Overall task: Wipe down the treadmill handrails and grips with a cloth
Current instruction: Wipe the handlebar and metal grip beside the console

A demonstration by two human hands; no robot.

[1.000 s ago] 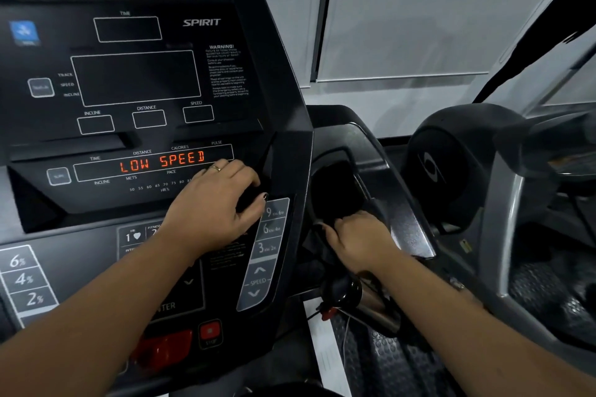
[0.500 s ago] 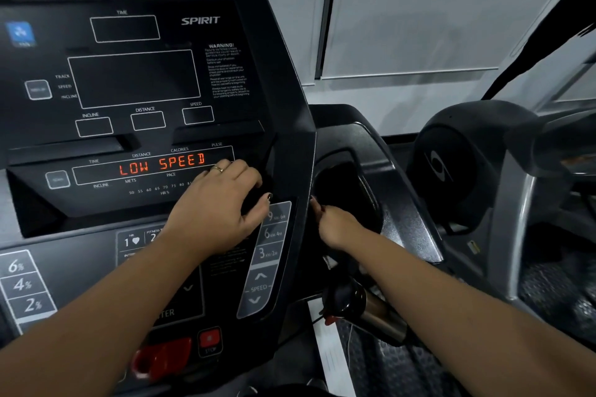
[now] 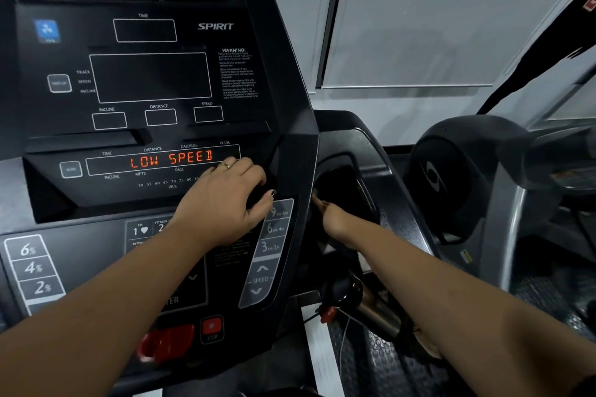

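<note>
- Chrome-and-black cylindrical handrail grip (image 3: 375,311) nearest, untouched; wiping judged mostly outstanding
- Left hand (image 3: 225,203) on black treadmill console (image 3: 161,74); fingers curled over what seems a dark bunched cloth (image 3: 258,200)
- Right hand (image 3: 332,219) reaches into black side pocket (image 3: 342,177); fingers mostly hidden, grasp undeterminable

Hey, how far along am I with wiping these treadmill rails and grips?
Done: nothing visibly. In hand: your left hand grips what looks like a dark cloth at the console edge; your right hand reaches into the side pocket, fingers mostly hidden. Left: the chrome-banded grip below, untouched now.
</note>
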